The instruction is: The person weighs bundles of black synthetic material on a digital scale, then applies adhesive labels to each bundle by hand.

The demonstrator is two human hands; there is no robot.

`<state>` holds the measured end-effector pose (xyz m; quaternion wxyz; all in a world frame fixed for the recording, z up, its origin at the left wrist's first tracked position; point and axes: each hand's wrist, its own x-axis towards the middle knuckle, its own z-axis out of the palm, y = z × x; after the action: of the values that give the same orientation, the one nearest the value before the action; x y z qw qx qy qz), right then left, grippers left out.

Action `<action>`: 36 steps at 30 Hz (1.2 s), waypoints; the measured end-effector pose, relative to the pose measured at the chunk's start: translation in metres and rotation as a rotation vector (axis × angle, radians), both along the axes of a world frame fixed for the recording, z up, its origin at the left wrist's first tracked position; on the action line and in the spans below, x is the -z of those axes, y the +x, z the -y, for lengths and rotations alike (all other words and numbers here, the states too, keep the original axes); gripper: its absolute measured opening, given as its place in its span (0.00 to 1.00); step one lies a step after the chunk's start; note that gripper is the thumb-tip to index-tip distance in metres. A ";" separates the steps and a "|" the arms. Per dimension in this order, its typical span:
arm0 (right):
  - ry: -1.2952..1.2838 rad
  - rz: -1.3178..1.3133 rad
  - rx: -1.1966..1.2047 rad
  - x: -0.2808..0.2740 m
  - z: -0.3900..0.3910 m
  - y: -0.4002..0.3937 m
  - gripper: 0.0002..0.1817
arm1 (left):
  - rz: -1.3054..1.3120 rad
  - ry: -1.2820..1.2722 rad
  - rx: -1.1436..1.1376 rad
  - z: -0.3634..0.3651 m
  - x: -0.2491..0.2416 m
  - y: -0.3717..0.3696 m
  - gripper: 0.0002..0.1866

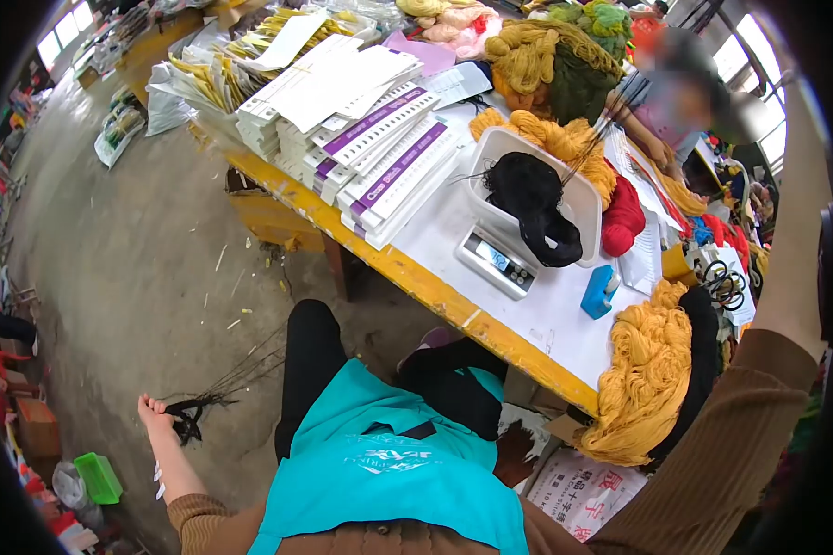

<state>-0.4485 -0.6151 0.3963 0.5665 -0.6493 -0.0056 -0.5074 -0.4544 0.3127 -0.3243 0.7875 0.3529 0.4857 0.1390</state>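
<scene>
Out to the left, low over the floor, my left hand (154, 410) is closed on a bunch of black thread (190, 416), and loose strands trail from it up to the right. My right forearm (792, 240) reaches up along the right edge; the hand itself lies outside the picture. On the table, a black yarn skein (532, 203) lies in a white plastic tub (585, 208), part of it hanging over the front rim. Beneath the tub's near side sits a digital scale (496, 263) with a lit display. Thin dark strands stretch up from around the tub toward the upper right.
Stacked cross-stitch cards (398, 171) cover the table's left part. A blue tape dispenser (601, 291), yellow-orange yarn (643, 370), red yarn (623, 217) and scissors (724, 285) lie to the right. Another person (676, 106) is across the table. A green basket (98, 478) stands at lower left.
</scene>
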 end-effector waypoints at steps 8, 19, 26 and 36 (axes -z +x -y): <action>-0.178 -0.694 0.230 0.160 0.042 -0.019 0.12 | -0.046 -0.008 0.012 0.012 0.008 -0.003 0.12; -0.999 -0.782 0.432 0.405 -0.034 -0.109 0.08 | -0.039 -0.155 0.134 0.067 0.001 0.016 0.13; -0.795 -0.868 0.307 0.410 -0.068 -0.158 0.13 | -0.042 -0.195 0.242 0.102 -0.005 0.034 0.15; -1.096 -0.766 0.487 0.447 -0.086 -0.153 0.42 | -0.006 -0.286 0.343 0.132 -0.013 0.048 0.16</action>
<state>-0.6017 -0.5289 -0.0511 -0.0089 -0.9562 0.0847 -0.2800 -0.4068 0.1811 -0.3112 0.8403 0.3154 0.4355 -0.0686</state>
